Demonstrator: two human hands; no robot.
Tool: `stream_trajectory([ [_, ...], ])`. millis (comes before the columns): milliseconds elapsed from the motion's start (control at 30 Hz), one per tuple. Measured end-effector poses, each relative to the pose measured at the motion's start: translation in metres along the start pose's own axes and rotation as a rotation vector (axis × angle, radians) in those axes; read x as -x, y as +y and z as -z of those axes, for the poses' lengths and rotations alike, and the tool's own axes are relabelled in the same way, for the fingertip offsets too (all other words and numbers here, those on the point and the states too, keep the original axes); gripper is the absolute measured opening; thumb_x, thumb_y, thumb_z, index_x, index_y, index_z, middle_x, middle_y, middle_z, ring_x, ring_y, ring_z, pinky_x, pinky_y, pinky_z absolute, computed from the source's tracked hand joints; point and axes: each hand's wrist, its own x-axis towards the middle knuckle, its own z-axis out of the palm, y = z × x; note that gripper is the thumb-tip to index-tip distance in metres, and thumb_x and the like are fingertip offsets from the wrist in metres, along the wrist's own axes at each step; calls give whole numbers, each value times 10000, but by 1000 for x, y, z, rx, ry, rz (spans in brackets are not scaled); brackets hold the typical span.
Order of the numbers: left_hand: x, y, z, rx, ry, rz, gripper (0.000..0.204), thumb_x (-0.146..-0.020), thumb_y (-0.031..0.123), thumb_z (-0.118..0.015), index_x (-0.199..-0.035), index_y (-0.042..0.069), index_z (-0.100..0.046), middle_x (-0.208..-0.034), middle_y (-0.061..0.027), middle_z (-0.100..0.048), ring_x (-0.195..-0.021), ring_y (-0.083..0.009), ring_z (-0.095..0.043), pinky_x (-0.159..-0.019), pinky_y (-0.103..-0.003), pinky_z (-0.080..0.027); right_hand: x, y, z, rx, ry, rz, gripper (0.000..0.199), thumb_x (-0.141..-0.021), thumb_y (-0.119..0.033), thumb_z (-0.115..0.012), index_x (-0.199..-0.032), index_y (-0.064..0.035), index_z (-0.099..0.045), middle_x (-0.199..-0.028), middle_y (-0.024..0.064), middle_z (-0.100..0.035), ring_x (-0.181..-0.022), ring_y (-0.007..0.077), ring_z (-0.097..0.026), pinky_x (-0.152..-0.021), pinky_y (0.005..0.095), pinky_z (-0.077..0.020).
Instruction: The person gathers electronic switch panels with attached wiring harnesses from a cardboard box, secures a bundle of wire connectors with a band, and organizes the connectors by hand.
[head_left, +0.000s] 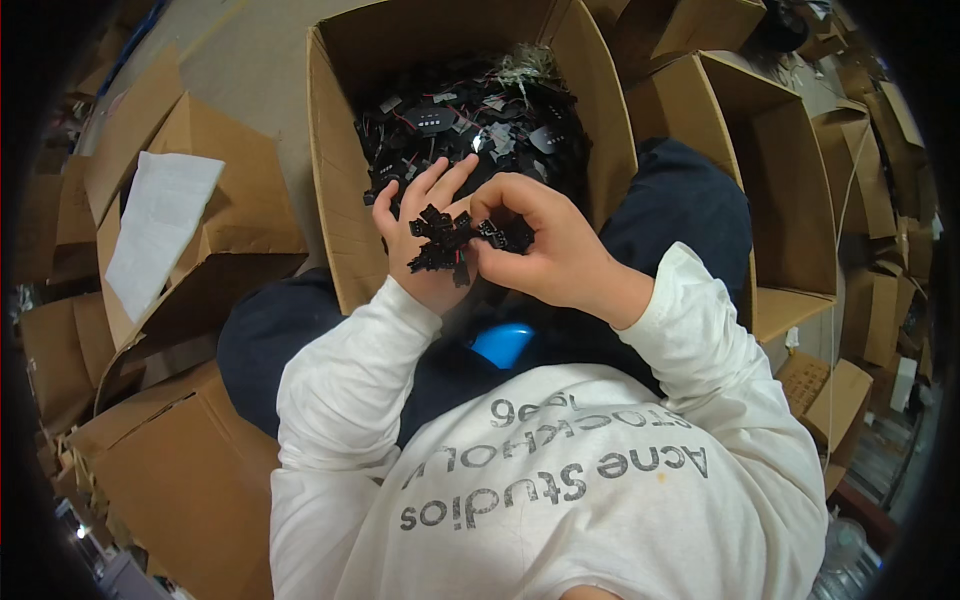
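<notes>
A bundle of small black plug connectors (440, 240) lies across my left hand (408, 222), whose visible fingers stretch out toward the box; its thumb is hidden behind the connectors and my other hand. My right hand (548, 245) is curled, thumb and index finger pinching a black connector (490, 234) at the right side of the bundle. Both hands are above the near part of an open cardboard box (335, 190). Inside that box is a heap of black electronic parts (430, 122) with thin wires and clear wrapping.
A cardboard box (240, 190) with a white sheet (165, 225) on it stands at the left. Another open box (785, 190) is at the right, by my knee. A blue object (503, 345) shows between my legs. More cartons stand around the edges.
</notes>
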Motion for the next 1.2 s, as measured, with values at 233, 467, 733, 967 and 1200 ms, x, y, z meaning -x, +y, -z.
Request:
stream_trajectory([
  [233, -4, 0, -1, 57, -2, -25, 334, -772, 160, -661, -1099, 193, -722, -1460, -43, -566, -1381, -259, -441, -1121, -576, -175, 2, 7, 1, -50, 47, 99, 190, -784, 3, -667, -932, -25, -551, -978, 65, -606, -899, 165, -589, -851, 292, -482],
  [467, -6, 6, 3, 72, -52, -3, 320, -777, 215, -673, -1092, 187, -721, -1474, -35, -556, -1388, -258, -433, -1129, -579, -162, 0, 7, 0, 20, -16, 201, 275, -762, -18, -742, -1003, -17, -611, -991, 75, -621, -898, 176, -623, -842, 295, -500],
  [733, -3, 2, 0, 36, -67, -4, 291, -782, 239, -671, -1066, 198, -717, -1477, -31, -551, -1387, -258, -438, -1124, -587, -176, 0, 4, 5, 64, -33, 165, 227, -735, -21, -735, -941, -27, -639, -958, 75, -632, -884, 184, -631, -829, 307, -501],
  [967, -5, 6, 4, 45, -71, -11, 395, -778, 253, -670, -1167, 192, -695, -1447, -9, -577, -1378, -262, -453, -1116, -584, -199, 6, 6, -1, -69, 13, 61, 193, -740, 10, -699, -889, -20, -581, -993, 73, -656, -919, 172, -622, -862, 294, -489],
  [1200, -4, 1, 0, 285, -104, 86, 427, -778, 237, -666, -1199, 165, -682, -1446, -12, -579, -1363, -258, -473, -1117, -574, -208, 1, 5, 1, -44, -42, 132, 222, -740, 10, -706, -899, -26, -556, -1002, 73, -646, -917, 155, -606, -860, 285, -485],
])
